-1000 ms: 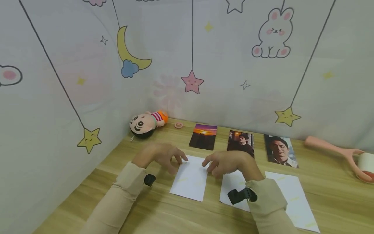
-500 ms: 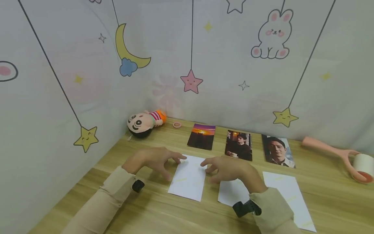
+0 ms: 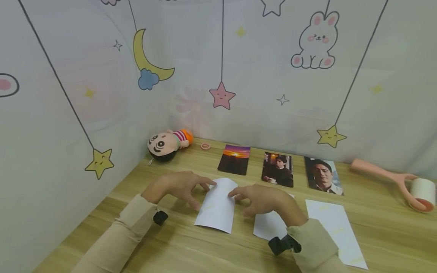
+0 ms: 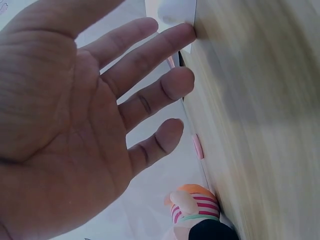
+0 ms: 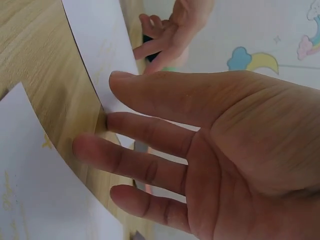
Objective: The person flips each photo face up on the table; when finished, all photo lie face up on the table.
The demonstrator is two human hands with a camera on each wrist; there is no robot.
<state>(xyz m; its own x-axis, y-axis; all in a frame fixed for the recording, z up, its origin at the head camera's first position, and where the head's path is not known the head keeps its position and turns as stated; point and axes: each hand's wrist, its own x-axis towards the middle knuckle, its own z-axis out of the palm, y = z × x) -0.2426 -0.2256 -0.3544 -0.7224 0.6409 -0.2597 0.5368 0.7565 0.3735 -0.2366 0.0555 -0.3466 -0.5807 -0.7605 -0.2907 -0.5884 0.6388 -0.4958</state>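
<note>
A white sheet with faint yellow marks (image 3: 216,208) lies between my hands, its middle bowed upward. My left hand (image 3: 175,187) is at its left side, index fingertip at the far left corner, thumb low beside the left edge. The right hand (image 3: 264,198) has its index fingertip on the sheet's right edge, the other fingers relaxed. In the left wrist view the left palm (image 4: 65,125) faces the camera with fingers spread and nothing in it. Nothing lies in the right palm (image 5: 250,160) either. A second white sheet (image 3: 269,225) is partly hidden under the right forearm.
A third white sheet (image 3: 336,231) lies at the right. Behind stand a row of photos: a sunset (image 3: 234,159), a seated person (image 3: 278,170) and a portrait (image 3: 324,176). A lint roller (image 3: 396,178), pink ring (image 3: 205,146) and plush doll (image 3: 168,145) lie near the patterned curtain.
The sheet between my hands was flat and now arches up. My right index finger has moved left, onto its right edge. The left hand first shifted left, then stayed nearly still.
</note>
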